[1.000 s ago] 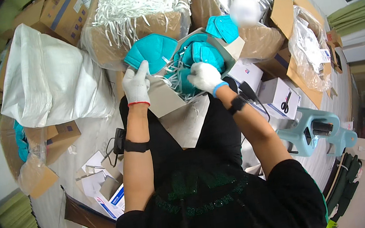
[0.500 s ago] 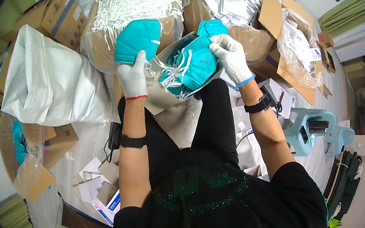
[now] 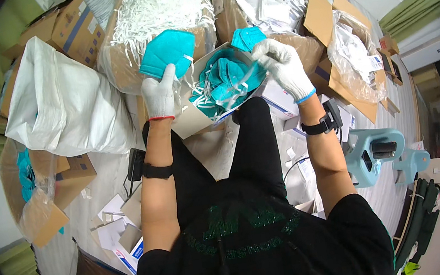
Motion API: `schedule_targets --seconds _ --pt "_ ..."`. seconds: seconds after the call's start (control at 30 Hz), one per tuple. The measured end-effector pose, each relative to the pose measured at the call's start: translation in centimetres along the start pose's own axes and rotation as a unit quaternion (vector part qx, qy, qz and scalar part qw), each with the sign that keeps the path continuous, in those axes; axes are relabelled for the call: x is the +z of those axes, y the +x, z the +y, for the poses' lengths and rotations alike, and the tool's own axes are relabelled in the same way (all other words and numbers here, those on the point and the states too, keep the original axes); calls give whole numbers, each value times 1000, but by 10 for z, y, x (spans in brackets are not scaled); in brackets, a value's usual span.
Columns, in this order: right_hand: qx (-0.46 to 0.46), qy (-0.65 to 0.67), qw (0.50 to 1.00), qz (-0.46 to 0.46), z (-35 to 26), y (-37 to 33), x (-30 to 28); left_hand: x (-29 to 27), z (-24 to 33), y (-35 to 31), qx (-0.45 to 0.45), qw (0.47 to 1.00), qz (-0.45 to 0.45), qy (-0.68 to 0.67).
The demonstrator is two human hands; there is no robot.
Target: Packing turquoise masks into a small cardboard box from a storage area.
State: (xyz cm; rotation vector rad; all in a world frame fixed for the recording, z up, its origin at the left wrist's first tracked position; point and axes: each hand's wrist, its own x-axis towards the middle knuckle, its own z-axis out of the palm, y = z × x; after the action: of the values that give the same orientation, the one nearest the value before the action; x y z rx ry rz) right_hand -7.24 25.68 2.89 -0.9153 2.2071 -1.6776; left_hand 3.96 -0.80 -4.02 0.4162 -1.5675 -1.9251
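Note:
My left hand (image 3: 161, 96), in a white knit glove with a red cuff, grips a teal face mask (image 3: 168, 53) between thumb and fingers. My right hand (image 3: 284, 69), gloved in white with a blue cuff, is closed at the right side of an open carton (image 3: 197, 117). A folded teal face mask (image 3: 247, 38) sticks out beyond its fingertips. More teal face masks (image 3: 225, 77) with white straps lie heaped in the carton between my knees. Something teal below my right fingers is blurred.
Ahead stand a bagged box of white straps (image 3: 160, 11) and a box of white packets (image 3: 271, 3). A big white sack (image 3: 61, 106) is at left, with a carton of teal masks (image 3: 25, 173) below it. An opened carton (image 3: 355, 56) and a light-blue stool (image 3: 371, 155) are at right.
My right hand has moved slightly right and down, and the large mask by its fingers no longer shows flat over the heap. My left hand still holds its mask, now slightly lower.

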Motion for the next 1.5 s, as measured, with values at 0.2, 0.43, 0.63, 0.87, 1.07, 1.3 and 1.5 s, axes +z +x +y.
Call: schedule_targets --seconds 0.2,0.43,0.63,0.87,1.07,1.3,1.5 --pt "-144 236 950 -143 -40 -5 2 2 2 8 -109 980 -118 117" --pt "-217 429 865 -144 -25 25 22 41 -6 -16 -66 957 -269 90" --pt "-214 299 923 -112 14 41 3 38 -36 -32 -193 916 -291 -199" --pt "-230 207 947 -85 11 34 4 59 34 -45 -248 913 -216 -241" --pt "-73 158 980 93 16 23 13 68 27 -46 -197 961 -148 -129" --pt "98 424 896 -92 7 -4 52 72 36 -39 -279 939 -99 -176" --pt "177 25 980 -91 -1 -7 55 68 10 -36 -201 974 18 -101"
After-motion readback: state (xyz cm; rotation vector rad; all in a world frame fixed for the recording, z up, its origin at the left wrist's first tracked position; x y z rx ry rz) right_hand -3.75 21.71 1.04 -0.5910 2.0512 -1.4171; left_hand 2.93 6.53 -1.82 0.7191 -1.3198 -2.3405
